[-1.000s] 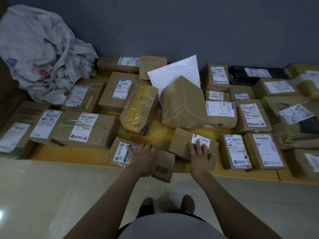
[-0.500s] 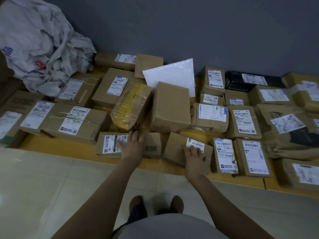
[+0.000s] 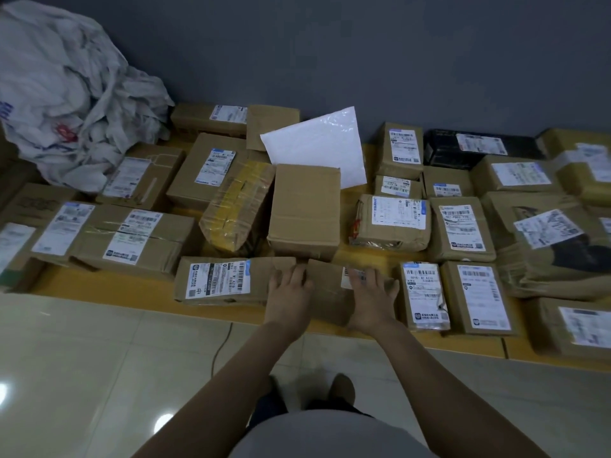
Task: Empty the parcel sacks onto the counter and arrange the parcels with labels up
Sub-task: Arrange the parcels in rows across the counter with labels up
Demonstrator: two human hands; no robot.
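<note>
Both arms reach forward from the bottom of frame, forearms converging toward the worktop's (image 3: 109, 284) front edge, wrists roughly straight.

Left grip (image 3: 289, 292): palm down, fingers straight and slightly spread, nothing clasped. It lies flat across the seam between the long parcel (image 3: 224, 280) and the small parcel (image 3: 325, 292).

Right grip (image 3: 372, 300): palm down, fingers extended, thumb splayed right, nothing clasped. It is flat on the small parcel's right half and partly covers its label (image 3: 346, 279).

Small parcel sits at the front edge, label up, touching the long parcel on its left. Long parcel is label up too.

Just behind the hands is a plain box (image 3: 304, 209), no label on its top face. Left of it is a yellow-taped parcel (image 3: 236, 213), tilted. A white mailer (image 3: 317, 143) leans behind the box.

Crumpled sack (image 3: 62, 94) is heaped at the back left corner.
</note>
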